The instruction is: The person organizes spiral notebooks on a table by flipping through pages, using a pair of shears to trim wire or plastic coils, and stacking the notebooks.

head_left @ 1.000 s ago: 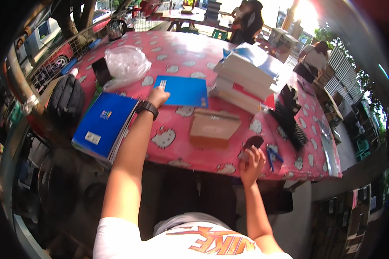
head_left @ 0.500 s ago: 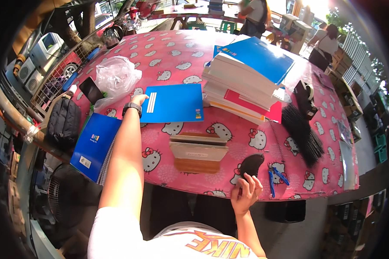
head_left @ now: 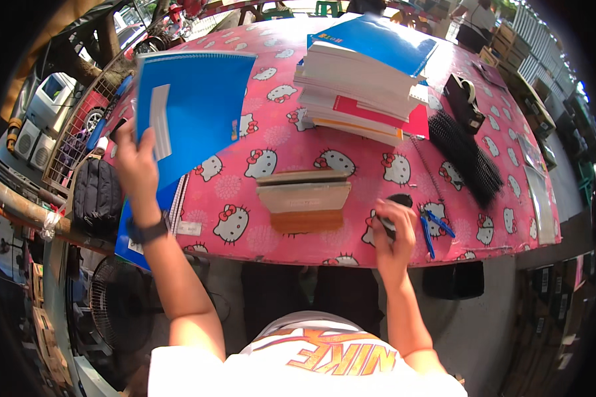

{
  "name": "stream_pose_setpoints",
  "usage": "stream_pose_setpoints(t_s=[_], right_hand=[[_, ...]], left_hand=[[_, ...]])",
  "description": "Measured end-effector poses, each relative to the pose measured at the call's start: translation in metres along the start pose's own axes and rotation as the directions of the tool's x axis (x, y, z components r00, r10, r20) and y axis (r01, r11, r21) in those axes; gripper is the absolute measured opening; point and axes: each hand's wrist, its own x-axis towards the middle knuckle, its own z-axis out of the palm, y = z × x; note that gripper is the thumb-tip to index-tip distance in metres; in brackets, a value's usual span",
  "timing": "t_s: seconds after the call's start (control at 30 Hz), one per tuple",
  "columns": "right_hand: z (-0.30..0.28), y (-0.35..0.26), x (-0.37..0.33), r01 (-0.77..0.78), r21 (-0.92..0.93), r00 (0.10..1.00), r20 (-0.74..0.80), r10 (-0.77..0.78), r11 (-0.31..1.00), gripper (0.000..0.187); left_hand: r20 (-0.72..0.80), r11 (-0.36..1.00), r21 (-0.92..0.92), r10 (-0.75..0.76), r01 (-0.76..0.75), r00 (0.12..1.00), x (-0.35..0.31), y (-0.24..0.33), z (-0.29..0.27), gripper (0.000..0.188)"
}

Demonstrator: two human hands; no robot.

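My left hand (head_left: 137, 162) grips the left edge of a blue spiral-bound notebook (head_left: 198, 112), raised and tilted over the table's left side. White label stripes show on its cover, and the coil runs along its far edge. Another blue notebook (head_left: 179, 198) lies partly beneath it at the near left. My right hand (head_left: 397, 231) is curled over a small black rounded object (head_left: 400, 199) near the table's front edge; the fingers hide most of it. Right beside that hand lie blue-handled pliers (head_left: 436, 228). A wooden stand with a pale front plate (head_left: 304, 198) sits between my hands.
A tall stack of notebooks and papers (head_left: 357, 79) stands at the back centre. To its right are a black tape dispenser (head_left: 465, 102) and a bundle of black coils (head_left: 467, 159). A black bag (head_left: 96, 188) sits by the left edge. The table has a pink patterned cover (head_left: 245, 218).
My left hand has lifted the blue notebook off the table and drawn it left. My right hand has closed further over the black object. The whole view has shifted slightly.
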Motion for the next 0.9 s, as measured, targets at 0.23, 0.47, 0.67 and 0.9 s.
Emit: stream_pose_setpoints(t_s=[0.23,0.47,0.67,0.9], right_hand=[[0.034,-0.024,0.068,-0.392,0.768,0.919,0.354,0.175,0.506,0.041],[0.027,0.029,0.069,-0.351,0.745,0.936,0.272,0.221,0.568,0.017],[0.039,0.06,0.049,-0.404,0.689,0.914,0.29,0.282,0.602,0.016],[0.038,0.036,0.048,-0.413,0.664,0.905,0.375,0.201,0.623,0.052]], left_hand=[[-0.129,0.806,-0.586,-0.188,0.079,0.974,-0.072,0.082,0.015,0.03],[0.12,0.628,-0.762,-0.103,0.158,0.987,-0.085,0.064,0.055,0.026],[0.309,0.672,-0.68,-0.1,0.293,0.946,-0.081,0.06,0.068,0.024],[0.381,0.452,-0.774,-0.228,0.444,0.896,-0.114,0.005,0.047,0.045]])
